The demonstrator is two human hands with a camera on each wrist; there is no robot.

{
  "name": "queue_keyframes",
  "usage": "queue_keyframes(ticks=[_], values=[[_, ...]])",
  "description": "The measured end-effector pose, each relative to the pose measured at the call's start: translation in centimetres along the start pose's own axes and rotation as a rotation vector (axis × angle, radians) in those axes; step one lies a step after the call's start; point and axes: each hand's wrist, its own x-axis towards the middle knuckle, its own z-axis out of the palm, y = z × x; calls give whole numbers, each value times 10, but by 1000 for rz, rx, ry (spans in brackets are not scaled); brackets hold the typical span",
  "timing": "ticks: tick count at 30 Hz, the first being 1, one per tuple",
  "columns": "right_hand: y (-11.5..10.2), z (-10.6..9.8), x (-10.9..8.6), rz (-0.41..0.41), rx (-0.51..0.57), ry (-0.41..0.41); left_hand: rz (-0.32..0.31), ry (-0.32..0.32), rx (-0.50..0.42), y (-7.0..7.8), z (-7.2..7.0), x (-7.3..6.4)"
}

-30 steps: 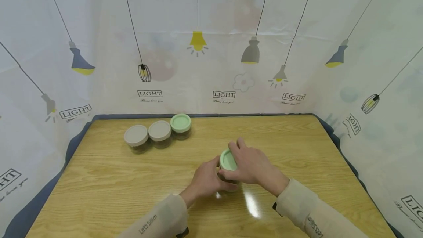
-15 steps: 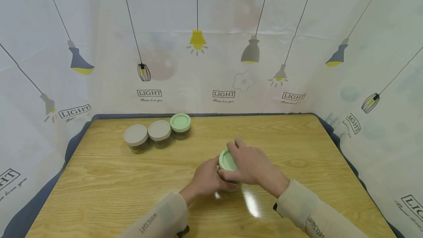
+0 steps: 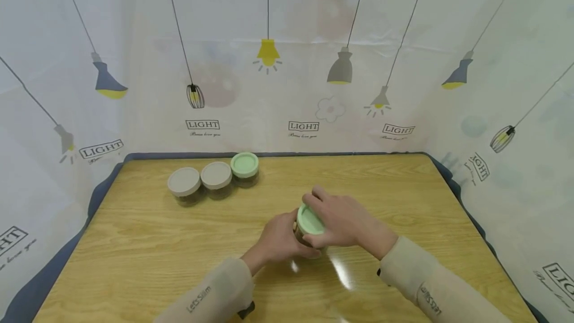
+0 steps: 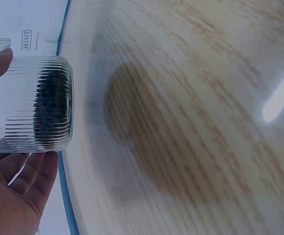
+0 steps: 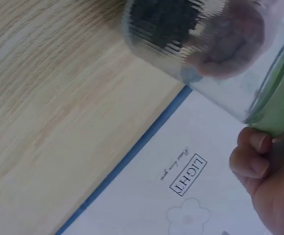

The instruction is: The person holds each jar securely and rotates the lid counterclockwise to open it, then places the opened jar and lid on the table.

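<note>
In the head view, my left hand (image 3: 281, 239) grips the glass body of a jar from the left. The left wrist view shows that jar (image 4: 51, 105) with ribbed sides and dark contents at its base, the left thumb on one side and fingers on the other. Over the top, my right hand (image 3: 345, 219) holds the jar's pale green lid (image 3: 310, 221), thumb and fingers curled round its rim. In the right wrist view the lid (image 5: 279, 105) sits at the jar's mouth with right fingertips at its edge.
Towards the back left of the wooden table (image 3: 179, 248) stand two jars with off-white lids, one at the left (image 3: 184, 183) and one beside it (image 3: 217, 178). A green-lidded jar (image 3: 244, 166) adjoins them. A printed cloth (image 3: 287, 93) encloses the table's back and sides.
My right hand has turned slightly on the lid, its fingers shifting left and its wrist rightward and up. The left hand stays round the jar in nearly the same place.
</note>
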Motion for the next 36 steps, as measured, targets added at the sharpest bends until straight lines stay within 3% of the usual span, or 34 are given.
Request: queue_keyframes(ticks=[8,13,18,24,36], values=[[-1,-3,-3,58,29,-53,-42,-18,-42,-1,-1,0],[-15,-15,-6,157,-54,-87,-61,-5,-44,-3,0,1],[-28,-21,-7,286,-175,-64,-82,-7,-56,-3,3,1],[-42,-16,-7,436,-167,28,-33,11,-16,-3,7,0],[-46,-7,-1,469,-139,31,4,24,43,3,9,1]])
